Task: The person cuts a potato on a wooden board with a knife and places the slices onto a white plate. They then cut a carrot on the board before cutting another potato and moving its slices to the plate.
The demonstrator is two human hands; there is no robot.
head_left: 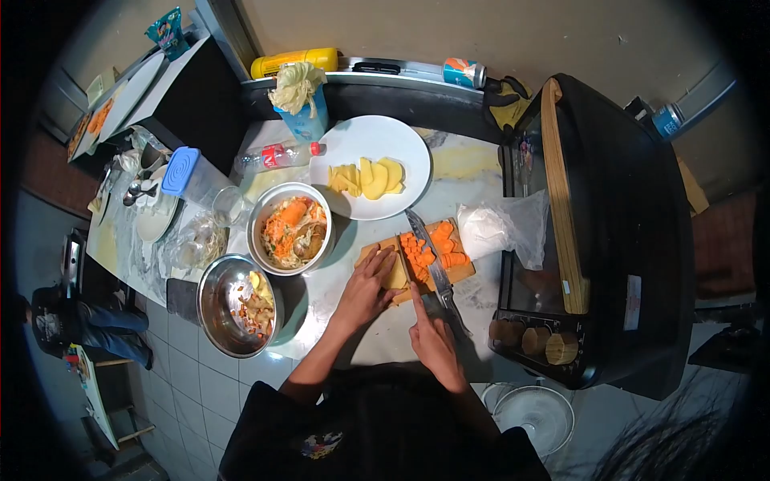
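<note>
My desk point(465, 164) is big, and a black oven point(634, 240) is on my right. The white plate point(369, 208) has yellow potato slices point(374, 178) on it. Nearer me is the cutting board point(464, 273), where a big knife point(437, 272) lies across the cut carrots point(418, 254). My left hand point(369, 289) holds a potato point(395, 279) down on the board, fingers close together. My right hand point(435, 349) is curled around a thin knife point(404, 263), pointer finger out straight.
</note>
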